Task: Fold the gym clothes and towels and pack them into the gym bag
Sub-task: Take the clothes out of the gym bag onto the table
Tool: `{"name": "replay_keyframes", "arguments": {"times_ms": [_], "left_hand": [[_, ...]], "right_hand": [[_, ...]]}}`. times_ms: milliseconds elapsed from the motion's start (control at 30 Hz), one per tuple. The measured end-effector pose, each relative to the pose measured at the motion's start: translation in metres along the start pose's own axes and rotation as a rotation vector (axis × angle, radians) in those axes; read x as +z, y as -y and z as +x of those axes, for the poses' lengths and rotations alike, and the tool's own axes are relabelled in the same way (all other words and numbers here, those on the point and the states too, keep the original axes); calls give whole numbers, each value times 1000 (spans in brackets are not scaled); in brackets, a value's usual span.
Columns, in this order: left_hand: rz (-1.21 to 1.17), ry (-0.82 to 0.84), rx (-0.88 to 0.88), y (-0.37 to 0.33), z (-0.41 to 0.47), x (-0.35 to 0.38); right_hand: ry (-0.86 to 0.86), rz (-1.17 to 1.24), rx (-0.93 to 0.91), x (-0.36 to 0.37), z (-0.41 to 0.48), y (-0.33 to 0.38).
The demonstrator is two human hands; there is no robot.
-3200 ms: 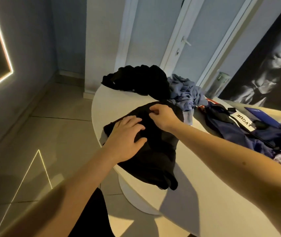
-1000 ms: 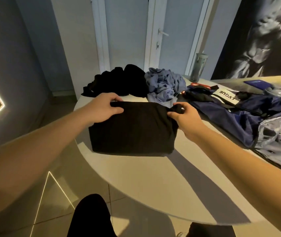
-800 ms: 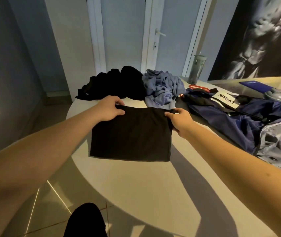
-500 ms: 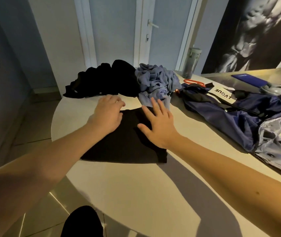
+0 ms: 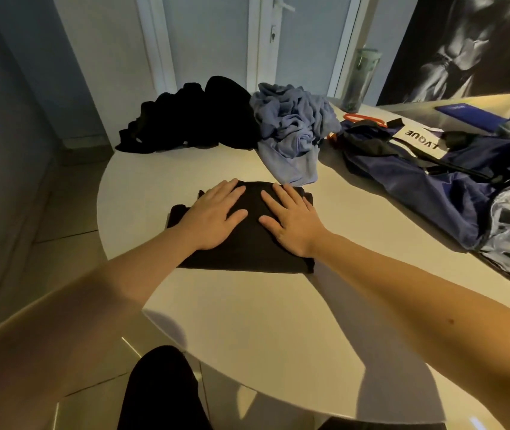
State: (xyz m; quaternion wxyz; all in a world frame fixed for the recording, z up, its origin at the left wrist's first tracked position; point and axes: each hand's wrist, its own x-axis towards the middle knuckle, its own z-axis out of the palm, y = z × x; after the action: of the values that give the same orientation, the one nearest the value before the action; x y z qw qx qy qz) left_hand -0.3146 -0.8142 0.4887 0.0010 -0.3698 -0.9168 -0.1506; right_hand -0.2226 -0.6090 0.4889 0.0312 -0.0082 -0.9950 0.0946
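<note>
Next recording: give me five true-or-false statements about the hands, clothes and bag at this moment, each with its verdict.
1. The left hand and the right hand lie flat on the folded black garment. True.
2. That garment is inside the gym bag. False: it lies on the table, apart from the bag.
3. The blue-grey clothes are neatly folded. False: they are a crumpled heap.
4. A black pile sits left of the blue-grey clothes. True.
5. The bottle lies on its side. False: it stands upright.
</note>
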Motion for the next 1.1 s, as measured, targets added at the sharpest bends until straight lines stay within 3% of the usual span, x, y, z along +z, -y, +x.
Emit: {"name": "replay_keyframes", "arguments": {"times_ms": [133,200,267,367,433,533,600,800,933,1100], "left_hand": [[61,48,0,-2,0,-3],[213,45,7,-7,0,-10],[307,-75,11,-17,-5,-21],[241,-326,-27,-32,-35,-40],[197,-386,-85,-32,-57,-44],[101,-293,-253,-31,-78,-44],[60,-176,-363,-31,-79,-42],[42,-26,-581,-30,-59,-38],[-50,10,-764,-29,-36,-42],[-129,136,-805,-30,-14,-49]], "right_hand": [[54,-16,18,-5,-1,4],[97,-20,41,-15,-2,8],[18,18,86,-31,-7,11],[-167,130,280,-51,-20,12],[-116,301,472,-58,-26,8],[35,721,720,-69,-35,13],[121,890,793,-76,-39,18],[274,966,892,-84,-31,32],[280,982,943,-84,-27,34],[299,1037,867,-92,-21,32]]}}
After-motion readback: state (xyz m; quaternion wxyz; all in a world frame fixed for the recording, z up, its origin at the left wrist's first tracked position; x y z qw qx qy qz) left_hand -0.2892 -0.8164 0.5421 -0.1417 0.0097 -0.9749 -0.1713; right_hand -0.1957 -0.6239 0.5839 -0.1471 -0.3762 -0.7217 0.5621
